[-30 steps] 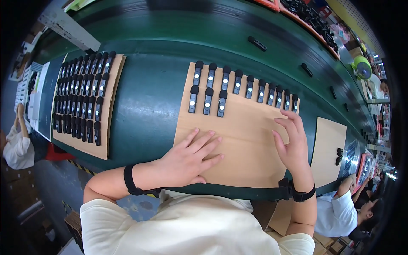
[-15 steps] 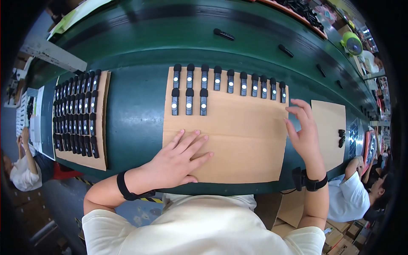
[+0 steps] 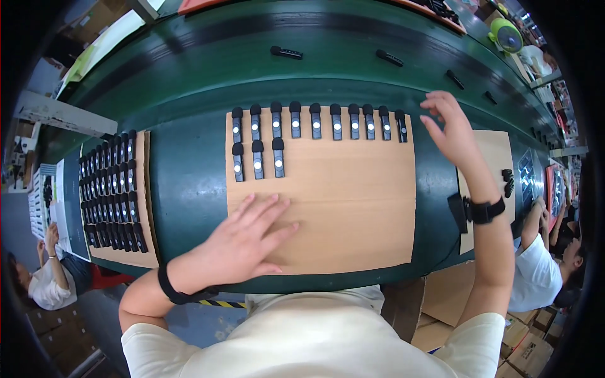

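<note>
A cardboard sheet (image 3: 353,208) lies on the green table before me. Along its far edge runs a full row of small black clip-on microphones (image 3: 316,123) with foam tops and white round dots. Three more microphones (image 3: 258,160) form a second row at the left. My left hand (image 3: 242,236) rests on the sheet's near left part, fingers spread, holding nothing. Beyond the sheet's far right corner my right hand (image 3: 449,126) is raised, fingers apart and slightly bent, with nothing visible in it. On the green strip beyond lie spaced microphones, one (image 3: 455,79) just past this hand.
Another cardboard sheet (image 3: 149,208) at the left carries several rows of microphones. A third sheet (image 3: 491,151) on the right holds a few black pieces (image 3: 508,183). Co-workers sit at both sides. A green fan (image 3: 506,36) stands at the far right.
My right hand has moved up and away, toward the far strip. The view has shifted, and the microphones on the strip appear farther left. My left hand stays on the sheet.
</note>
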A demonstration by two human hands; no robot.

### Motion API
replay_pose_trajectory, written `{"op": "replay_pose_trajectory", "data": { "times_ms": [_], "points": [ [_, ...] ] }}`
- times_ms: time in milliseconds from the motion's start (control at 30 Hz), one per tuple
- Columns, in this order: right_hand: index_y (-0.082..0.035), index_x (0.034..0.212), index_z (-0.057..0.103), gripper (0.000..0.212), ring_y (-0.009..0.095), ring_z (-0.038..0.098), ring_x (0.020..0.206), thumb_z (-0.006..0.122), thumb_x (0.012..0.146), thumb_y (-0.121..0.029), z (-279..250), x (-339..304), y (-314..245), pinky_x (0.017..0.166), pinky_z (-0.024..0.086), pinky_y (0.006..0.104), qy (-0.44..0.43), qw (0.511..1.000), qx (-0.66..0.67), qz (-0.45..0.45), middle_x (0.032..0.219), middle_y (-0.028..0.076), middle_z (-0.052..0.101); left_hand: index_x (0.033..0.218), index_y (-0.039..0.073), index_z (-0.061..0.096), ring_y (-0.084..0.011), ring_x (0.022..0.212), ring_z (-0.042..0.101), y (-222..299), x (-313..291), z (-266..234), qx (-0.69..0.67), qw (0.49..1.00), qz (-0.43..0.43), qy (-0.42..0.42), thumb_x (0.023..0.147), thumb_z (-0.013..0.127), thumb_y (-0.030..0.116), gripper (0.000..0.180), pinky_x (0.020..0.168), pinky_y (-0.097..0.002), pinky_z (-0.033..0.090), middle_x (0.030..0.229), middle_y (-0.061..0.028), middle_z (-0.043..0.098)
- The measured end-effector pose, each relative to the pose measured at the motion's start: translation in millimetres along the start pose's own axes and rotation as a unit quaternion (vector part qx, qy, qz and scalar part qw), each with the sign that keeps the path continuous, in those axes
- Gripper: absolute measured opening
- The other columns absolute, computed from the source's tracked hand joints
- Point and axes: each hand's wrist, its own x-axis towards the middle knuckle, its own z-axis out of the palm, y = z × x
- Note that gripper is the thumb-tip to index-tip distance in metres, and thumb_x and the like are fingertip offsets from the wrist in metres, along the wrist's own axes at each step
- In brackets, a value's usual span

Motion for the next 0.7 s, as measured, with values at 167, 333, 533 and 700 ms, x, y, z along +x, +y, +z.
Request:
{"op": "replay_pose_trajectory", "data": {
  "times_ms": [167,333,533,700],
  "points": [
    [-0.003,0.109,0.059,0.023,0.027,0.06,0.099,0.064,0.086,-0.005,0,66,35,0.088,0.049,0.0336,-0.023,0.998,-0.054,0.013,0.117,0.012,0.055,0.122,0.007,0.057,-0.0382,0.123,0.049,-53,24,-66,-0.051,0.991,-0.011,0.125,0.075,0.078,0.023,0.053,0.103,-0.0461,0.042,0.134,-0.0189,0.051],
    [-0.004,0.11,0.06,0.026,0.035,0.06,0.102,0.066,0.087,-0.014,31,131,46,0.089,0.049,0.0403,-0.035,0.989,-0.137,-0.044,0.117,0.016,0.057,0.115,0.004,0.061,-0.0329,0.113,0.057,-144,58,-110,0.015,0.969,-0.077,0.235,0.081,0.073,0.014,0.037,0.098,-0.0385,0.045,0.119,-0.0155,0.061],
    [-0.003,0.106,0.059,0.024,0.032,0.062,0.099,0.067,0.086,-0.01,47,162,64,0.089,0.05,0.0371,-0.14,0.98,-0.143,0.005,0.109,0.015,0.06,0.119,0.005,0.06,-0.0282,0.109,0.059,-224,128,-114,0.017,0.97,-0.13,0.205,0.083,0.071,0.011,0.038,0.094,-0.0365,0.048,0.118,-0.0127,0.061],
    [-0.002,0.104,0.059,0.021,0.021,0.065,0.09,0.069,0.086,-0.008,17,156,57,0.083,0.052,0.0322,-0.121,0.991,0.003,0.061,0.096,0.01,0.065,0.119,0.004,0.061,-0.0284,0.108,0.059,-263,173,-107,-0.03,0.976,-0.07,0.207,0.08,0.073,0.008,0.041,0.093,-0.0365,0.048,0.116,-0.0135,0.062]
  ]
}}
